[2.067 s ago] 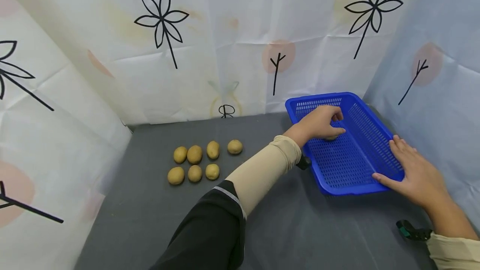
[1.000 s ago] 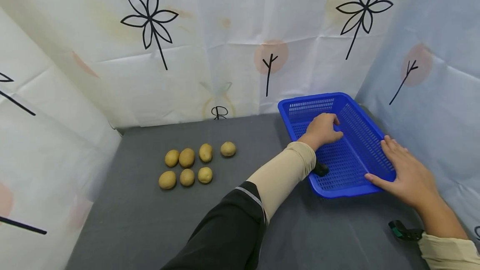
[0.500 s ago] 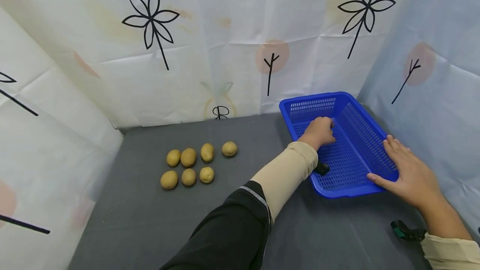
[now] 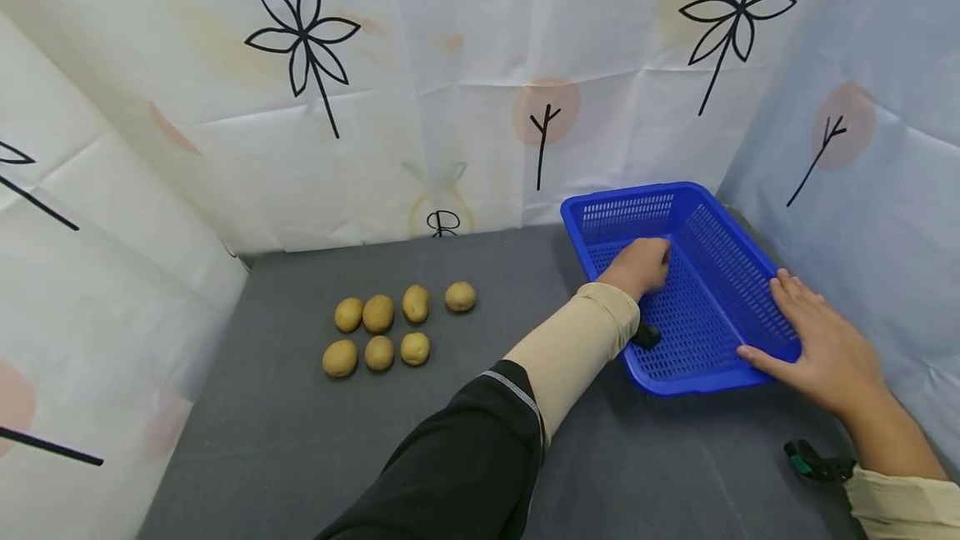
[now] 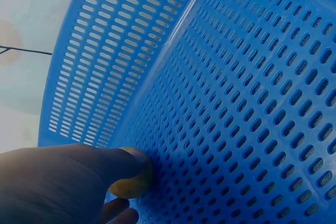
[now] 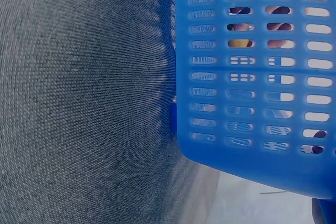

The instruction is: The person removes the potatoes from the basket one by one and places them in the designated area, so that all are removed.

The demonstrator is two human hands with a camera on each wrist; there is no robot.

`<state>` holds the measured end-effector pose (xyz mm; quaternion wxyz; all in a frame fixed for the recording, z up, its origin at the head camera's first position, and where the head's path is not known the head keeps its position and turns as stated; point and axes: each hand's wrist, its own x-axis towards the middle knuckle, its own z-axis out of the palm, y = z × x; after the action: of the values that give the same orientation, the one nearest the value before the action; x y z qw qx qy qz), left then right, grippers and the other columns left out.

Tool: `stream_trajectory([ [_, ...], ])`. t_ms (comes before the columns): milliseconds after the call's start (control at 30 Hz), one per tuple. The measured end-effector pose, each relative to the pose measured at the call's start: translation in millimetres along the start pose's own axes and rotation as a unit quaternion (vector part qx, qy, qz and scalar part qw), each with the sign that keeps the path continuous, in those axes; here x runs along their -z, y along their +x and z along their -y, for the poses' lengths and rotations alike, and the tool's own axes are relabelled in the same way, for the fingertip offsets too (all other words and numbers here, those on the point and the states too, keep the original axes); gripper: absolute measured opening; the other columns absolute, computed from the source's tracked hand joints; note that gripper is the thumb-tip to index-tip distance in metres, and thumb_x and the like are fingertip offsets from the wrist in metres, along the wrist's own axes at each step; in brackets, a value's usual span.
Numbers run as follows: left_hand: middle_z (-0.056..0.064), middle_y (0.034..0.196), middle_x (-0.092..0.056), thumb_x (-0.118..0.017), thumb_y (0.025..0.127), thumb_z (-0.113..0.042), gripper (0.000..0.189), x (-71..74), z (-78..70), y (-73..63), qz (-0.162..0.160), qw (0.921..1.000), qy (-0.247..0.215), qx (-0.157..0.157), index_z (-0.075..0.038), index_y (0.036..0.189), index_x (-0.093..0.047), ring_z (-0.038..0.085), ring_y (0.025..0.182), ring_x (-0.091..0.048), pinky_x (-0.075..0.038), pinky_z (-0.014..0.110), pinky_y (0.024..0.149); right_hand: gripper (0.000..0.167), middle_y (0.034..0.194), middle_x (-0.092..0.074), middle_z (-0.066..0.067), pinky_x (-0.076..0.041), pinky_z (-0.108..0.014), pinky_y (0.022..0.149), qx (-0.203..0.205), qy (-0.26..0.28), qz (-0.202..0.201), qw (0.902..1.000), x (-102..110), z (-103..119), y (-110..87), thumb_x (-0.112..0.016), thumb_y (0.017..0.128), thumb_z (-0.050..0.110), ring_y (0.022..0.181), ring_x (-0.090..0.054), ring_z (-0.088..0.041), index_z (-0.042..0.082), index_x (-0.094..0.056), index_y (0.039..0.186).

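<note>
My left hand [image 4: 640, 265] reaches down into the blue plastic basket [image 4: 688, 383], near its left side. In the left wrist view, the thumb lies over a potato [image 5: 131, 186] low in the basket, with the other fingers curled on its far side. The head view hides that potato behind the hand. My right hand [image 4: 828, 352] rests at the basket's front right corner, fingers laid straight along the right rim and thumb on the front rim. Seen from the right wrist, the basket wall [image 6: 257, 72] stands close, with something yellowish showing through its slots.
To the left, several potatoes [image 4: 378, 314] lie in two rows on the dark grey tablecloth [image 4: 247, 432]. Behind the basket hangs a white cloth backdrop [image 4: 465, 48] with plant drawings, and a cloth side wall [image 4: 900, 273] rises close on the right.
My left hand has sunk lower into the basket, and its spread thumb and fingers have drawn together around the potato. The right hand stays at the corner. The potato rows keep their layout.
</note>
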<state>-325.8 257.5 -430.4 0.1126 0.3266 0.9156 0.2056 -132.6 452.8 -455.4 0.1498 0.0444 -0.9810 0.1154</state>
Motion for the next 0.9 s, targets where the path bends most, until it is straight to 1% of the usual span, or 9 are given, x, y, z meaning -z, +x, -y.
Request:
stream_trajectory([
  [133,-0.005,0.104,-0.067,-0.053,0.109,-0.013,0.012,0.8,0.2,-0.3,0.007,0.9997,0.013,-0.018,-0.017,0.107,-0.064,0.008,0.086,-0.056,-0.047,0.021,0.075,0.107,0.175,-0.013,-0.024,0.013,-0.017,0.126,-0.006,-0.001,0.005,1.0,0,1,0.5,-0.072,0.091,0.052,0.166,-0.009,-0.039,-0.003,-0.02,0.167],
  [333,-0.004,0.097,-0.062,-0.061,0.103,-0.009,0.008,3.0,0.8,-3.4,0.01,0.9991,0.015,-0.039,-0.016,0.104,-0.065,0.009,0.082,-0.053,-0.044,0.021,0.07,0.107,0.175,-0.014,-0.024,0.013,-0.016,0.126,-0.005,-0.003,0.002,1.0,2,2,0.1,-0.072,0.091,0.052,0.166,-0.009,-0.037,-0.002,-0.02,0.167],
  [467,-0.004,0.096,-0.06,-0.062,0.102,-0.008,0.009,5.3,-0.1,-6.3,0.015,0.9993,0.015,-0.031,-0.017,0.101,-0.063,0.01,0.081,-0.052,-0.043,0.022,0.069,0.107,0.175,-0.016,-0.026,0.013,-0.016,0.126,0.0,-0.005,-0.002,1.0,3,2,0.4,-0.073,0.091,0.052,0.166,-0.01,-0.038,-0.002,-0.02,0.167],
  [533,-0.004,0.096,-0.06,-0.061,0.102,-0.009,0.009,6.3,-1.6,-7.5,0.021,0.9988,0.028,-0.035,-0.017,0.1,-0.061,0.01,0.081,-0.052,-0.042,0.022,0.07,0.107,0.175,-0.015,-0.025,0.013,-0.016,0.126,0.0,-0.004,-0.001,1.0,3,2,0.3,-0.073,0.091,0.053,0.166,-0.01,-0.038,-0.001,-0.019,0.168],
  [667,-0.005,0.093,-0.059,-0.061,0.104,-0.008,0.014,6.3,-8.6,-10.0,0.048,0.9969,0.053,-0.034,-0.018,0.094,-0.057,0.009,0.08,-0.051,-0.042,0.022,0.069,0.107,0.176,-0.012,-0.022,0.014,-0.017,0.126,-0.002,-0.003,0.003,1.0,2,1,-0.3,-0.072,0.092,0.052,0.166,-0.009,-0.039,-0.001,-0.019,0.168],
  [733,-0.006,0.093,-0.058,-0.061,0.104,-0.008,0.016,5.1,-14.0,-12.1,0.064,0.9959,0.06,-0.022,-0.019,0.093,-0.057,0.009,0.08,-0.05,-0.043,0.022,0.069,0.107,0.177,-0.01,-0.021,0.014,-0.017,0.126,-0.002,-0.003,0.006,1.0,2,1,-1.3,-0.072,0.093,0.052,0.165,-0.01,-0.04,-0.002,-0.019,0.168],
  [800,-0.006,0.095,-0.06,-0.061,0.105,-0.008,0.014,3.8,-19.5,-15.1,0.078,0.9945,0.07,-0.009,-0.019,0.095,-0.059,0.009,0.081,-0.051,-0.043,0.023,0.071,0.106,0.177,-0.01,-0.022,0.014,-0.018,0.126,-0.003,-0.002,0.009,1.0,1,1,-2.6,-0.072,0.093,0.052,0.165,-0.01,-0.041,-0.002,-0.019,0.167],
  [833,-0.006,0.099,-0.062,-0.061,0.105,-0.008,0.012,3.2,-22.1,-16.6,0.082,0.9938,0.075,-0.003,-0.019,0.1,-0.062,0.009,0.084,-0.051,-0.044,0.023,0.073,0.106,0.176,-0.011,-0.022,0.014,-0.018,0.126,-0.004,-0.003,0.01,0.9999,1,2,-3.1,-0.072,0.093,0.052,0.165,-0.01,-0.041,-0.003,-0.019,0.167],
  [900,-0.007,0.11,-0.066,-0.06,0.106,-0.009,0.014,2.9,-26.5,-19.3,0.094,0.9916,0.089,0.002,-0.02,0.112,-0.066,0.008,0.091,-0.052,-0.045,0.023,0.08,0.106,0.176,-0.012,-0.024,0.014,-0.018,0.126,-0.005,-0.003,0.011,0.9999,2,3,-3.6,-0.071,0.093,0.052,0.165,-0.011,-0.042,-0.004,-0.02,0.167],
])
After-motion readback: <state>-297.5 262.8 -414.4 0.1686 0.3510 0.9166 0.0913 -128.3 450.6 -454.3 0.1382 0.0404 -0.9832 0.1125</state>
